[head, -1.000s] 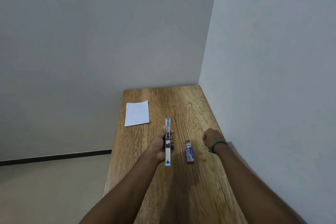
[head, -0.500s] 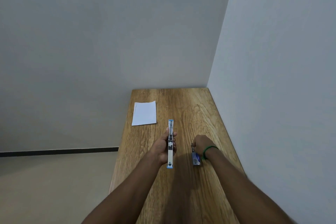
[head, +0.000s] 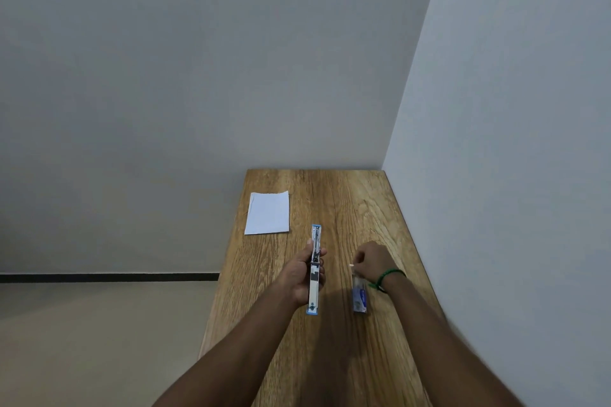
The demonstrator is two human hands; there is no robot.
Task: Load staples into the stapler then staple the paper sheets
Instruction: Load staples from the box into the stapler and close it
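Fingers [head: 322,269] of the left hand [head: 299,274] wrap round a long blue-and-silver stapler [head: 313,291], swung open and held lengthwise over the wooden counter [head: 347,201]. The right hand [head: 373,259], fingers curled, pinches a small pale strip [head: 351,264] just beyond the little blue-labelled staple box [head: 360,299] lying on the counter. White paper sheets [head: 267,213] lie farther off, by the counter's left edge.

Looks like a bare, sparsely furnished room, home or small office, hard to tell which. Shown by a narrow wooden table [head: 347,208] pushed into a corner of plain grey-white walls [head: 198,76], a beige floor [head: 99,340] edged by a dark skirting strip [head: 99,277], and stationery at hand: paper sheets [head: 267,213], stapler [head: 315,241], staple box [head: 360,299].
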